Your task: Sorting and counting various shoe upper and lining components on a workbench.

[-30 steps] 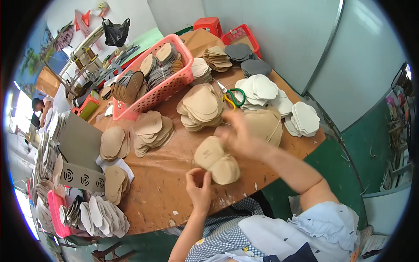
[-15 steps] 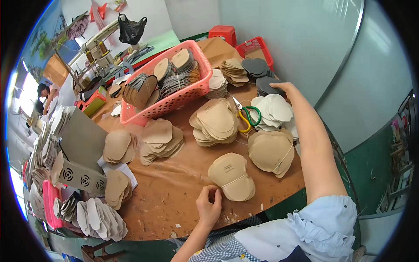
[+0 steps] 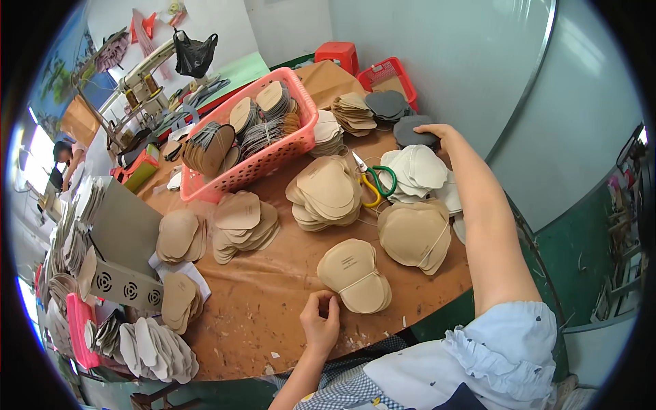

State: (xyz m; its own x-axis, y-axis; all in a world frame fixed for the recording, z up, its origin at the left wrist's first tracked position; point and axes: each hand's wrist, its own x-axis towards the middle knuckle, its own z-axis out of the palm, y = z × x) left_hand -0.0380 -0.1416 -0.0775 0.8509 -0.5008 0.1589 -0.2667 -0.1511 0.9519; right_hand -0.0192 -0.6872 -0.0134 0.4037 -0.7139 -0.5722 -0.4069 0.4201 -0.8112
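My right hand (image 3: 439, 132) reaches out to the far right, its fingers closed on the edge of a stack of dark grey, rounded pieces (image 3: 414, 134). Another dark grey stack (image 3: 387, 105) lies just behind. At the table's near side my left hand (image 3: 320, 320) is loosely curled, thumb close to the fingers, with nothing visible in it. Beside it lies a beige bundle (image 3: 355, 275) tied across its middle with a thin band. A larger tied beige bundle (image 3: 414, 234) is to its right. White pieces (image 3: 417, 171) lie in front of the dark stack I grip.
Scissors (image 3: 376, 188) with green and yellow handles lie among the stacks. A pink basket (image 3: 256, 160) of tied bundles stands behind several beige stacks (image 3: 324, 191). A grey metal box (image 3: 126, 236) is at left. Behind are a sewing machine (image 3: 140, 85), a red basket (image 3: 389, 72) and another person (image 3: 68, 160).
The whole view has shifted slightly, so most things sit further left. The gripped dark stack has shifted a little rightward relative to the one behind it. My left hand stays beside the tied bundle.
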